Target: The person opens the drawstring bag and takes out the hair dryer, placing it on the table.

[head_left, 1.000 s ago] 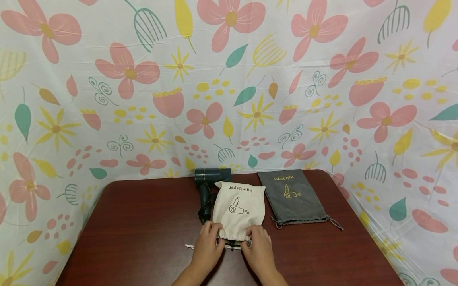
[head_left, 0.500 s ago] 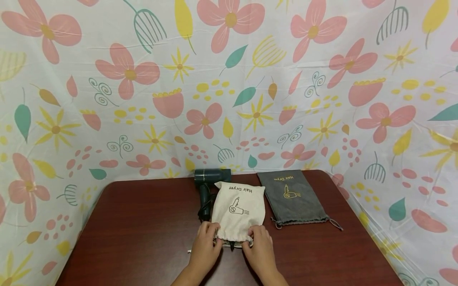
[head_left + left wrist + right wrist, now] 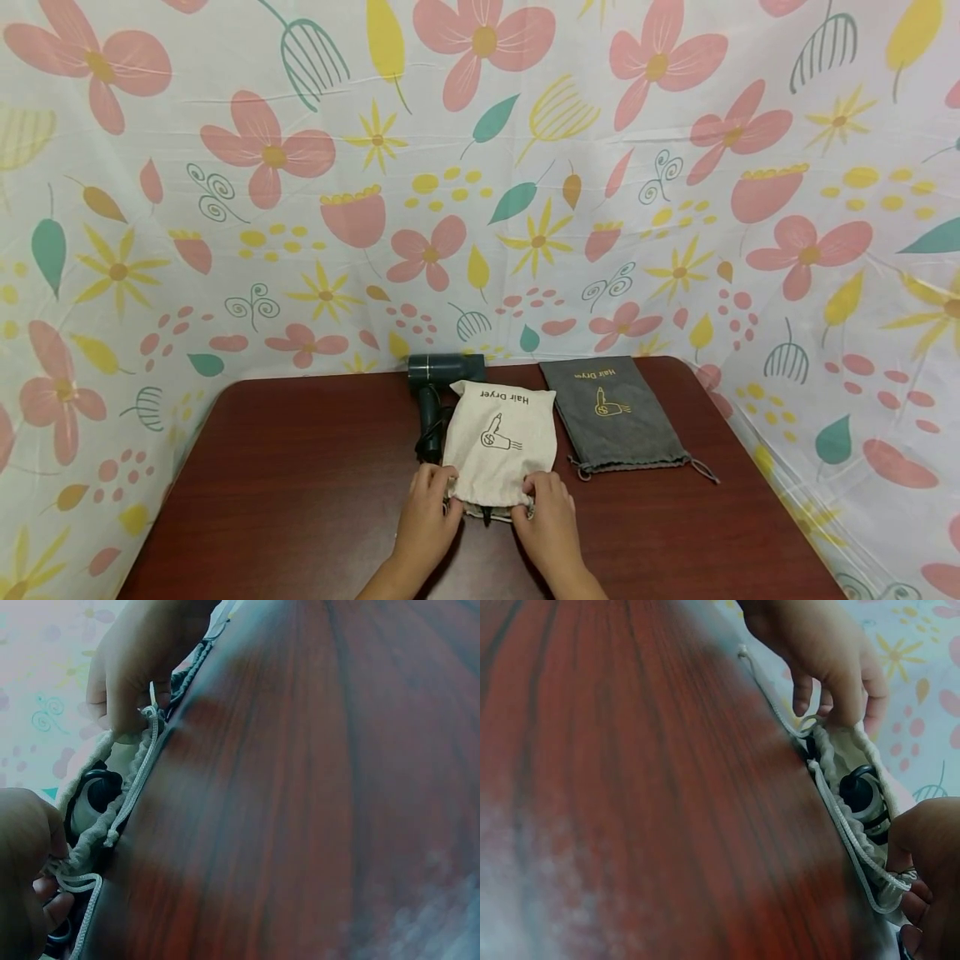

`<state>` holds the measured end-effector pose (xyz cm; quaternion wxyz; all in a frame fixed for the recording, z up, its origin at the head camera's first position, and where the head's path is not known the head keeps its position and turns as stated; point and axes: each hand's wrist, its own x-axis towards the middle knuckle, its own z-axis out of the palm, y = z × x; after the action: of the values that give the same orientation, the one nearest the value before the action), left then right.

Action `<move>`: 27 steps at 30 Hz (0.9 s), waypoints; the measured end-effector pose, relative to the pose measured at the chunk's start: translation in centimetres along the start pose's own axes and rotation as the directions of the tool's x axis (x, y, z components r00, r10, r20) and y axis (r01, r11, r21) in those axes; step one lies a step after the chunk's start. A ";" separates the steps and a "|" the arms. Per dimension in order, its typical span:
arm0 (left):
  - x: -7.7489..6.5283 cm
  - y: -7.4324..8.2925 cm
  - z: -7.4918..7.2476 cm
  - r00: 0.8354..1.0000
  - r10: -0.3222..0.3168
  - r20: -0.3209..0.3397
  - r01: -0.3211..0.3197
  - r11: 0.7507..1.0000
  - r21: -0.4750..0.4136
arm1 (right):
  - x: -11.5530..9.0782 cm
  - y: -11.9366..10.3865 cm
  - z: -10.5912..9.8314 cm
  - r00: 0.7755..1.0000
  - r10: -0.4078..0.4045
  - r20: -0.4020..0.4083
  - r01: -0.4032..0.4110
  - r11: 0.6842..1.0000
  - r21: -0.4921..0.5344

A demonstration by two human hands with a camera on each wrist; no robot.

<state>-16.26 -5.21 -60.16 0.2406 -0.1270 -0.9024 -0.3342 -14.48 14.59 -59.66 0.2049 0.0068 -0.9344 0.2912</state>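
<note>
A cream drawstring bag [image 3: 501, 446], printed "Hair Dryer" upside down from here, lies flat with its gathered mouth toward me. My left hand [image 3: 427, 518] pinches one corner of that mouth and my right hand [image 3: 551, 521] pinches the other. Between them the mouth gapes. Inside, in the right wrist view, shows a rounded black end [image 3: 857, 793] with a black cord curving off it; the rest of that item is hidden by the cloth. White drawstrings [image 3: 135, 791] hang loose along the opening.
A dark teal hair dryer [image 3: 445, 367] with its cord round the handle lies behind and left of the bag. To the right lies a flat grey drawstring bag [image 3: 622, 421]. Both rest on the reddish-brown table [image 3: 300, 467], with a flowered cloth [image 3: 480, 192] hanging behind.
Both hands have drawn slightly apart, stretching the cream bag's mouth wider. Its front edge has come a little toward me, and the drawstring end at left has slipped behind my left hand.
</note>
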 end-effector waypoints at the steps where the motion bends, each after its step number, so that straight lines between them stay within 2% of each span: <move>1: 0.0 0.0 0.0 1.000 0.002 -0.001 -0.002 1.000 0.000 | 0.0 0.0 0.0 1.000 0.000 0.002 0.000 1.000 0.001; 11: 0.0 -0.2 -0.1 0.999 0.030 -0.023 -0.030 1.000 -0.004 | -0.1 0.1 0.0 1.000 -0.013 -0.026 0.013 1.000 -0.005; 27: 0.0 0.0 -0.4 0.998 -0.037 0.052 0.039 0.999 -0.021 | 0.0 0.3 -0.5 0.999 0.034 0.042 -0.034 0.999 -0.008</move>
<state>-16.10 -5.53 -59.90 0.2094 -0.1210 -0.9068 -0.3454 -14.33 15.14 -59.44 0.1802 -0.0036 -0.9395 0.2912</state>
